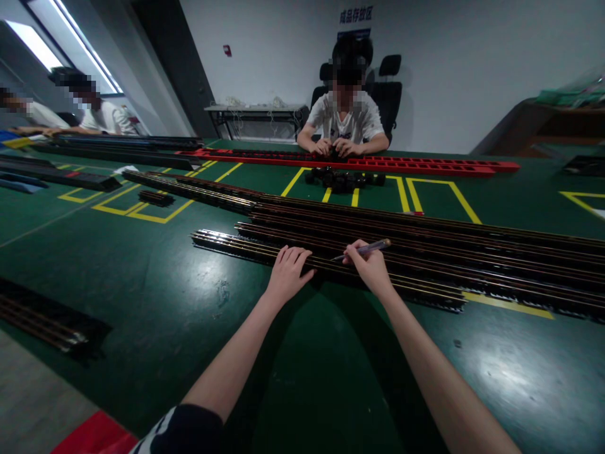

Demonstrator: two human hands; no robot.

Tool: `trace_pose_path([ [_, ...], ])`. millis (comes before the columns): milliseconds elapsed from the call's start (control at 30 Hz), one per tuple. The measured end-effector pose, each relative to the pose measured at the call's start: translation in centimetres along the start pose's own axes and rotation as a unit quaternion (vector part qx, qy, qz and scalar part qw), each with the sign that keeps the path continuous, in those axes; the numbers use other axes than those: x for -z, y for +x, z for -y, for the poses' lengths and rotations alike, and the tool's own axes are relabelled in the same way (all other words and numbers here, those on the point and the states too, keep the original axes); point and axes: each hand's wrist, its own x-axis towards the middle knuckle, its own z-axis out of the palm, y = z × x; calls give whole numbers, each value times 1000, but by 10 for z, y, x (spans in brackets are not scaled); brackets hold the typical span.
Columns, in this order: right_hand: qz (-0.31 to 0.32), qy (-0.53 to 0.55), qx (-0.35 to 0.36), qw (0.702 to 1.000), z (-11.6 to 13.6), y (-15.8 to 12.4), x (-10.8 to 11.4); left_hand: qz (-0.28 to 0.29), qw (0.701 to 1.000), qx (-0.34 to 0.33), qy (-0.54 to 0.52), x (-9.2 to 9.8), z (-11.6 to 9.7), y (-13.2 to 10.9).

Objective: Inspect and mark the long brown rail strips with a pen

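Note:
In the head view, my left hand (288, 271) lies with its fingers stretched over a long black rail (227, 243) that has brass-coloured strips along its top. My right hand (371, 266) is closed round a slim pen-like tool (373, 248), greyish with a brownish rear end. Its thin tip points left and down at the same rail, between my two hands; whether it touches is too small to tell. Just beyond, several similar long rails (454, 243) lie side by side, running off to the right.
A co-worker (347, 120) sits across the green table (155, 315), hands above a red slotted frame (435, 165). Black parts (335, 180) lie before them. More rails (51, 318) are at the near left, and a short piece (155, 198) lies farther back. Two other people sit far left.

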Motion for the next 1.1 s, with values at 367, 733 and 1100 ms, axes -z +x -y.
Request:
trace_pose_path([
  [367, 0, -9, 1, 1000, 2, -1, 0, -10, 1000, 5, 15, 1, -4, 0],
  [733, -12, -3, -4, 1000, 7, -1, 1, -14, 1000, 5, 26, 2, -5, 1],
  [1100, -32, -19, -3, 999, 7, 0, 4, -25, 999, 20, 40, 1, -4, 1],
])
